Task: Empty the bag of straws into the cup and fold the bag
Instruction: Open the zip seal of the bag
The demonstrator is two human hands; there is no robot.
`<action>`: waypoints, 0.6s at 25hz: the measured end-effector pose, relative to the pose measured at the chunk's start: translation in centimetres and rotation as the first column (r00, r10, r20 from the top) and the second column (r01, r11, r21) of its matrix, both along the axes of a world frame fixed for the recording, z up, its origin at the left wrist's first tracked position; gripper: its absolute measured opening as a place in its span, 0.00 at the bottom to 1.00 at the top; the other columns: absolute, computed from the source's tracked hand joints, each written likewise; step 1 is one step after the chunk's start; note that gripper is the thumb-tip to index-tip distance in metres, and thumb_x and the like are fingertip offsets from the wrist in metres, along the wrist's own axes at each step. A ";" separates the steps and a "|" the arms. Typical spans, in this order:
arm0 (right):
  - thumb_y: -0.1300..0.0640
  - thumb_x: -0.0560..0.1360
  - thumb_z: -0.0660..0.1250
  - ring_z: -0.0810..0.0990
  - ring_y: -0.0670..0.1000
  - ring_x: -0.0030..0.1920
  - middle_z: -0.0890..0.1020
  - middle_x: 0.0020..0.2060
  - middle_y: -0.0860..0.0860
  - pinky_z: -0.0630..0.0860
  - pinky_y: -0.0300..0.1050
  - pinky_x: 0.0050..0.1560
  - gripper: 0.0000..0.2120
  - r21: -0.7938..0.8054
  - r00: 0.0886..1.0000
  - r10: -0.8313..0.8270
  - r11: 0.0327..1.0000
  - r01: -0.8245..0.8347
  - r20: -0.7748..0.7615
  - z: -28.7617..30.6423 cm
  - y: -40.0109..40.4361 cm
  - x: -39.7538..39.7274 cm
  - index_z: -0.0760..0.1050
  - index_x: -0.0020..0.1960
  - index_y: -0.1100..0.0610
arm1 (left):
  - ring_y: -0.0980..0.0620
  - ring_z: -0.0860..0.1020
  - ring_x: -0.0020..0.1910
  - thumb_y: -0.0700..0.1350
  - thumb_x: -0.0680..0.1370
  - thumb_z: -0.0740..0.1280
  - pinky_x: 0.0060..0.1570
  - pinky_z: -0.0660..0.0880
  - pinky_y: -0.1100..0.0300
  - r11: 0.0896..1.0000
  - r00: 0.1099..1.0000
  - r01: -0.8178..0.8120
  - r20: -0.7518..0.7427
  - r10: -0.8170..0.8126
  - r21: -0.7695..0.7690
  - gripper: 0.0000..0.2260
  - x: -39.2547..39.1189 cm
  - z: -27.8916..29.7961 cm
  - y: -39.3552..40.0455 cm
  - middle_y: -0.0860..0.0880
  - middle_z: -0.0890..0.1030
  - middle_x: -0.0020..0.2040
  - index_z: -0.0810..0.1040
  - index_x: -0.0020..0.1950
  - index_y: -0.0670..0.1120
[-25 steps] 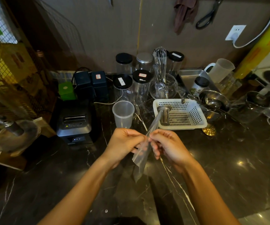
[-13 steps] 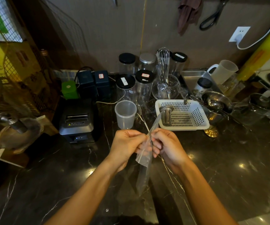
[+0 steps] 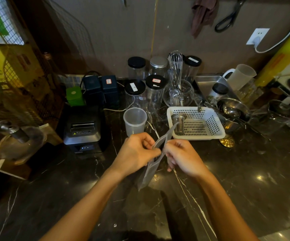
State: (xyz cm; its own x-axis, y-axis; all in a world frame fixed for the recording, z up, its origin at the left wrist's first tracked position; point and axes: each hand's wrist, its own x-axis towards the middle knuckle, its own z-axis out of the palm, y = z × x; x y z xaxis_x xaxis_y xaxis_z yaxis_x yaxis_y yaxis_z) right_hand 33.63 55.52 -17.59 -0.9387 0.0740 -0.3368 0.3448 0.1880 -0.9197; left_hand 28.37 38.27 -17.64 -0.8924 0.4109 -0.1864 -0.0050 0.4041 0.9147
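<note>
Both hands are up over the dark marble counter (image 3: 57,193), close together. The left hand (image 3: 137,154) has its fingers curled in and pinches one side of the clear plastic bag (image 3: 151,169); the right hand (image 3: 182,156) pinches the other side near the top. The bag hangs between them, upper end angled toward the basket, lower end dangling just above the counter. Can't tell if any straws are in it, it's too see-through and blurry.

Going left to right across the counter: a wire rack (image 3: 24,80) with yellow boxes at the far left, then a black receipt printer (image 3: 82,129) with a small green tin (image 3: 74,96) and two dark boxes (image 3: 100,89) behind it. Next comes the cup (image 3: 135,121), translucent plastic, standing upright just beyond the left hand, looks empty. Behind it there's a cluster of clear jars (image 3: 146,84) with black and silver lids, and a whisk (image 3: 175,66) standing in a glass bowl. To the right sits a white perforated basket (image 3: 203,122) with a metal strainer (image 3: 179,122) in it, just past the right hand. Further right: metal bowls (image 3: 233,108), a white pitcher (image 3: 240,75), and a yellow roll (image 3: 280,54) leaning on the wall.
</note>
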 end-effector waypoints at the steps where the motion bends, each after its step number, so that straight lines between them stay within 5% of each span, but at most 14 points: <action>1: 0.62 0.77 0.64 0.72 0.53 0.28 0.70 0.24 0.53 0.79 0.59 0.41 0.14 0.046 1.000 -0.012 0.999 0.011 0.012 0.2 0.0 0.0 0.73 0.32 0.56 | 0.46 0.85 0.34 0.42 0.76 0.75 0.33 0.81 0.62 0.999 0.999 0.022 -0.037 -0.023 -0.033 0.03 -0.1 0.0 0.3 0.43 0.85 0.36 0.82 0.45 0.45; 5: 0.50 0.77 0.67 0.79 0.57 0.29 0.76 0.24 0.53 0.82 0.61 0.46 0.17 0.302 0.996 -0.084 0.950 0.079 0.003 0.5 0.3 0.0 0.76 0.34 0.58 | 0.53 0.83 0.30 0.42 0.78 0.73 0.34 0.81 0.62 0.998 0.992 0.042 -0.117 -0.047 -0.047 0.05 0.0 0.0 1.0 0.46 0.84 0.33 0.82 0.42 0.47; 8: 0.50 0.77 0.68 0.84 0.60 0.37 0.82 0.31 0.60 0.83 0.60 0.45 0.16 0.446 0.995 -0.094 0.890 0.093 -0.018 0.8 0.4 0.3 0.79 0.37 0.61 | 0.52 0.83 0.31 0.43 0.77 0.73 0.36 0.82 0.57 0.997 0.981 -0.075 -0.183 0.068 -0.031 0.07 0.1 -0.3 0.8 0.47 0.84 0.32 0.81 0.40 0.49; 11: 0.50 0.76 0.67 0.85 0.60 0.36 0.83 0.33 0.60 0.83 0.59 0.42 0.17 0.525 0.993 -0.117 0.844 0.111 -0.022 0.9 0.8 0.7 0.78 0.36 0.61 | 0.51 0.82 0.30 0.42 0.77 0.73 0.32 0.81 0.57 0.983 0.961 -0.182 -0.214 0.177 -0.004 0.08 -0.1 -0.4 -0.1 0.46 0.82 0.30 0.80 0.38 0.49; 15: 0.46 0.76 0.66 0.85 0.60 0.37 0.84 0.34 0.57 0.84 0.64 0.43 0.15 0.536 0.985 -0.175 0.830 0.154 -0.013 0.8 1.7 1.2 0.80 0.41 0.58 | 0.46 0.83 0.31 0.44 0.77 0.72 0.36 0.83 0.45 0.956 0.927 -0.292 -0.252 0.278 -0.019 0.07 -0.8 -0.3 -1.7 0.46 0.82 0.30 0.79 0.38 0.47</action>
